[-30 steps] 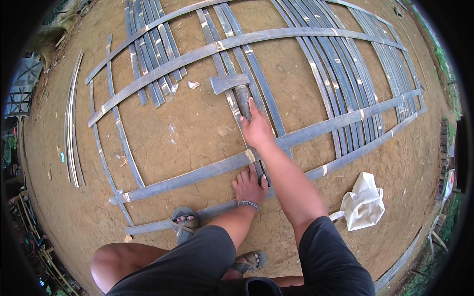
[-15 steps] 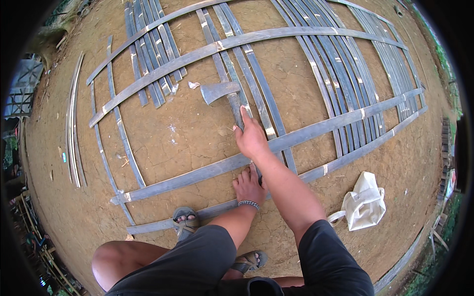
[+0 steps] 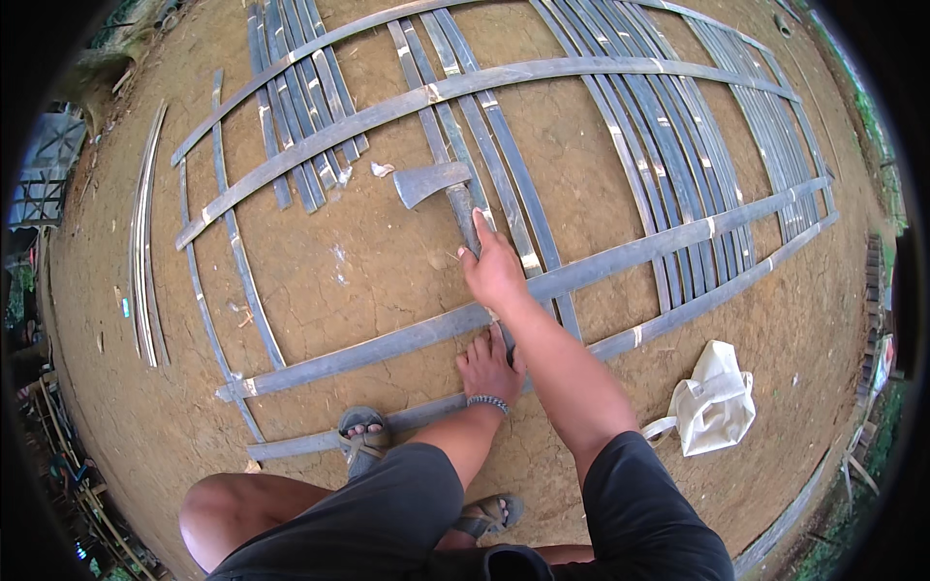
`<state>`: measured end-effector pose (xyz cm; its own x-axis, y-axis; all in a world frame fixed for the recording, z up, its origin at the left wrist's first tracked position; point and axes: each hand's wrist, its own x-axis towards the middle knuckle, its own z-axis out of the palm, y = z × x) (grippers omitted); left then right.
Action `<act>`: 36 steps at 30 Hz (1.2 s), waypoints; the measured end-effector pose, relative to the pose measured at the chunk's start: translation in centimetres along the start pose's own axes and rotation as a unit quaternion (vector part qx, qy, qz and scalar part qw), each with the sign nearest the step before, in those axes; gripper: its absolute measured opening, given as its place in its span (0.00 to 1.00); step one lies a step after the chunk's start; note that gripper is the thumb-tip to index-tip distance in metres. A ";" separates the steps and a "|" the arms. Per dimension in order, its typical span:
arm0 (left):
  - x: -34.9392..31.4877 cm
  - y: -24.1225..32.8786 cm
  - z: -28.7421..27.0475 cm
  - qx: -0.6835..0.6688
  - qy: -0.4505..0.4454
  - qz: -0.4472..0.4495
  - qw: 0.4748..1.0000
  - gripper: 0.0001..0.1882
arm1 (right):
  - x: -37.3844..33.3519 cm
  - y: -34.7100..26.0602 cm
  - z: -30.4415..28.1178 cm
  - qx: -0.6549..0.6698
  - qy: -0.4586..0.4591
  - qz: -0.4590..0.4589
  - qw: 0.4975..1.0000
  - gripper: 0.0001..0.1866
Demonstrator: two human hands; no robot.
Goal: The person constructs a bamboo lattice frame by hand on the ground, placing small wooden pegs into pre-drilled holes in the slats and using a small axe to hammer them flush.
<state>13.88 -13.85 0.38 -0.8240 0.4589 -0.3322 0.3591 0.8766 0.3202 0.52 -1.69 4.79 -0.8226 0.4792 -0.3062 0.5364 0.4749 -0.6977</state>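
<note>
My right hand [image 3: 496, 271] is closed round the handle of an axe [image 3: 431, 182], its index finger stretched along the handle. The axe head lies over a dark bamboo slat [image 3: 426, 121], blade toward the left. Lower down, my left hand [image 3: 487, 366], with a bracelet at the wrist, grips the near end of a slat between the two nearest long bamboo rails [image 3: 387, 341]. My right forearm partly hides that slat end. Crosswise slats and long rails form a lattice on the ground.
A white cloth bag [image 3: 714, 402] lies on the bare earth at right. Bundled slats [image 3: 664, 145] cross the rails farther right, with another group [image 3: 300, 97] at far left. Thin strips [image 3: 145, 242] lie at the left edge. My sandalled foot [image 3: 363, 438] is beside the nearest rail.
Hardly anything differs. Both hands and the axe keep their places, and the view shifts only very slightly.
</note>
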 end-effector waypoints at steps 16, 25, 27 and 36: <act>0.0 0.1 0.1 -0.002 -0.017 -0.003 1.000 0.38 | -0.8 -0.1 -0.2 -0.021 -0.019 -0.019 0.999 0.38; 0.0 0.0 -0.1 0.040 -0.097 -0.010 0.994 0.28 | -3.2 -0.2 0.7 -0.024 -0.066 -0.045 0.997 0.38; 0.0 -0.3 0.4 0.047 -0.081 -0.002 0.996 0.26 | -2.8 -0.2 1.3 -0.008 -0.045 -0.014 0.999 0.38; 0.1 -0.2 0.4 0.037 -0.046 -0.001 0.998 0.29 | -3.6 0.8 0.0 0.038 -0.035 -0.003 0.999 0.37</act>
<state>13.95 -13.94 -0.10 -0.7817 0.4662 -0.4142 0.3926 0.8839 0.2541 3.86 -3.07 5.34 -0.8383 0.4225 -0.3447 0.5179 0.4190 -0.7458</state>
